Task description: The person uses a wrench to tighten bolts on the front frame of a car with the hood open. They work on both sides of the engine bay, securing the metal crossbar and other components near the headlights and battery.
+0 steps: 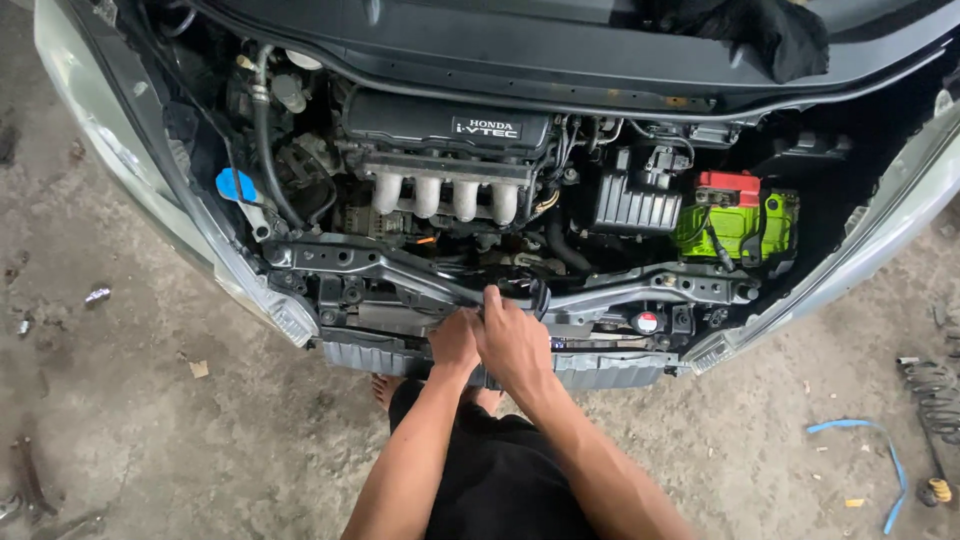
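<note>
Grey concrete floor (120, 400) spreads under us, stained, with a small scrap (199, 369) lying on it at the left. Moving right we meet the car's silver fender (110, 140) and, inside the open bay, a blue cap (236, 184) near the bay's left wall. Next comes the engine, with its dark cover (445, 122) and four pale intake runners (447, 197) below it. In front of these a black crossbar (380, 262) runs across the car's nose, and our two hands meet at its middle. Our left hand (455, 342) sits low against the front edge of the bar, fingers tucked under our other hand, so we cannot tell how far they are closed or what they grip. Our right hand (512, 340) lies over it, fingers curled onto a black part (525, 292) on top of the bar; the hand hides most of that part, and we cannot tell if the grip is fully closed. Below the hands a ribbed grey panel (600, 370) spans the car's front. Right of the hands a red-and-white cap (647, 322) sits on the bar. Farther back stands a black ribbed box (636, 205), then a green battery (735, 228) with a red top. On the floor at the far right lie a blue strap (880, 445) and a coil spring (935, 390).
</note>
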